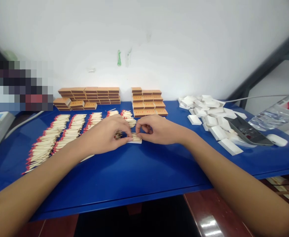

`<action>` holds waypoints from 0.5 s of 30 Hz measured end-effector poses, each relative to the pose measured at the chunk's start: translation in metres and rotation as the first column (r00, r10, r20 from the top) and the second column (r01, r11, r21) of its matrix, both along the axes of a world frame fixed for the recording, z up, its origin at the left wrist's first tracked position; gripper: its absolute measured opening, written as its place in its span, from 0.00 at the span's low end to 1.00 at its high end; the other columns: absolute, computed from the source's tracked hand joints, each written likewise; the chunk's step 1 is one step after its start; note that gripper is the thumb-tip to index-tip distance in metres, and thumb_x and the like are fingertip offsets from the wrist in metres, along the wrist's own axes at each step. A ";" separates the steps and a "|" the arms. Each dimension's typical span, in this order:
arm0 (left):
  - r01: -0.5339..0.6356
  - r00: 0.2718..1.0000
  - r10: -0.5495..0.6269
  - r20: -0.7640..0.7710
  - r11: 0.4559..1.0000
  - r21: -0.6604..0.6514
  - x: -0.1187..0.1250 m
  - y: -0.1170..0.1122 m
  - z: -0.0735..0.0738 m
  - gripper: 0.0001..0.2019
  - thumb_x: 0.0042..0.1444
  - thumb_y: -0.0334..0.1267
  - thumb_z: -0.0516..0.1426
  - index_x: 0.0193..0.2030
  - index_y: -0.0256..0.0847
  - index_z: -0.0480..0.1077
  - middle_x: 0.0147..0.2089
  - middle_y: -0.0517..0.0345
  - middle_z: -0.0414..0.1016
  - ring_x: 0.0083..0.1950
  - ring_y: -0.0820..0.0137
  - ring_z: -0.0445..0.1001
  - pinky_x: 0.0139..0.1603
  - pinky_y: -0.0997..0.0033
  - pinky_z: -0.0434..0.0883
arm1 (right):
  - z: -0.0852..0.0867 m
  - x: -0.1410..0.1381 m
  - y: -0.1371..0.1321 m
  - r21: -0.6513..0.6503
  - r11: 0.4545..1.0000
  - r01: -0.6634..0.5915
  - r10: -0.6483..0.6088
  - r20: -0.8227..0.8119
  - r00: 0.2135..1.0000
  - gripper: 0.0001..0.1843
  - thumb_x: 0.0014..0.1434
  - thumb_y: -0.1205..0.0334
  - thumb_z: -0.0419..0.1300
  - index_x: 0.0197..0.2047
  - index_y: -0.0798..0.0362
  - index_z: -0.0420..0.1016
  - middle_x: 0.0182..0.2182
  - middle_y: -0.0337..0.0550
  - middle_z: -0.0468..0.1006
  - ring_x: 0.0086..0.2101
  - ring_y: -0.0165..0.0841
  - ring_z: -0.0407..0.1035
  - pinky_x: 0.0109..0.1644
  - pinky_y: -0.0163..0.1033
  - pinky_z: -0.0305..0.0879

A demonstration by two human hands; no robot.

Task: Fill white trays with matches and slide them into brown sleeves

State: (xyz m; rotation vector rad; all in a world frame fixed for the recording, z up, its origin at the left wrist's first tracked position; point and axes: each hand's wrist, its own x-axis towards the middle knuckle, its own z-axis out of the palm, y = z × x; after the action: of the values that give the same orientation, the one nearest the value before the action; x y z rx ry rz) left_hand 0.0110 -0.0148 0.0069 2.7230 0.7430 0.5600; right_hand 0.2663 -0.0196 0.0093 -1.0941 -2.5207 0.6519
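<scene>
A small white matchbox tray (135,142) lies on the blue table between my hands, with matches (135,136) inside it. At its left end, my left hand (107,133) pinches with thumb and forefinger. My right hand (158,129) is curled, its thumb and fingertips closed on the right end; whether they grip the tray wall or the matches is hard to make out. Rows of red-tipped matches (47,141) spread out to the left, partly hidden by my left hand and forearm. Another bunch of matches (127,117) lies just beyond my fingers.
Closed matchboxes are stacked by the wall in a left group (92,95) and a right group (148,104). White empty trays (211,113) are heaped at the right, beside a dark phone-like device (248,130), a white mouse (277,140) and a clear plastic package (270,117).
</scene>
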 end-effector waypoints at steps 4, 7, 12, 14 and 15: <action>-0.028 1.000 0.028 -0.006 1.000 -0.006 0.001 -0.002 0.002 0.11 0.70 0.45 0.61 0.42 0.46 0.84 0.43 0.54 0.85 0.46 0.62 0.80 0.51 0.59 0.73 | 0.001 0.000 0.000 0.015 1.000 -0.019 0.019 -0.009 1.000 0.04 0.62 0.69 0.66 0.35 0.52 0.79 0.27 0.34 0.68 0.29 0.29 0.61 0.34 0.39 0.52; -0.088 0.996 0.088 -0.017 0.996 -0.001 0.002 -0.004 0.002 0.13 0.68 0.52 0.64 0.45 0.45 0.83 0.44 0.54 0.85 0.48 0.59 0.80 0.55 0.55 0.73 | 0.002 -0.001 0.001 0.074 0.997 0.022 -0.018 -0.056 0.998 0.05 0.63 0.68 0.65 0.34 0.52 0.78 0.25 0.33 0.66 0.28 0.29 0.59 0.35 0.40 0.50; -0.114 0.993 0.115 -0.023 0.992 0.055 0.003 -0.006 0.001 0.19 0.61 0.54 0.69 0.53 0.45 0.83 0.54 0.50 0.84 0.61 0.51 0.75 0.69 0.46 0.68 | -0.005 -0.001 0.008 0.227 0.962 0.154 -0.134 -0.103 0.986 0.05 0.65 0.69 0.63 0.36 0.53 0.78 0.25 0.33 0.66 0.28 0.30 0.60 0.36 0.40 0.50; -0.096 0.994 0.099 -0.039 0.993 0.073 0.003 -0.005 0.000 0.13 0.62 0.50 0.68 0.47 0.46 0.85 0.56 0.50 0.83 0.63 0.50 0.73 0.70 0.44 0.67 | -0.012 -0.001 0.012 0.251 0.955 0.158 -0.138 -0.096 0.986 0.04 0.66 0.69 0.63 0.38 0.53 0.79 0.27 0.35 0.68 0.30 0.31 0.61 0.37 0.39 0.51; -0.093 0.994 0.097 -0.043 0.993 0.076 0.004 -0.005 0.000 0.11 0.62 0.49 0.67 0.44 0.46 0.84 0.55 0.50 0.82 0.63 0.50 0.72 0.69 0.44 0.67 | -0.016 -0.002 0.014 0.250 0.957 0.145 -0.127 -0.085 0.988 0.04 0.66 0.69 0.63 0.40 0.53 0.79 0.28 0.35 0.69 0.31 0.31 0.62 0.38 0.39 0.52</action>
State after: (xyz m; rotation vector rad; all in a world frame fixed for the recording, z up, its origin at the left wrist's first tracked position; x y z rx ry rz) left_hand 0.0145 -0.0195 0.0069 2.7888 0.8844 0.5575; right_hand 0.2645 -0.0052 -0.0063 -1.1170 -2.3645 0.3099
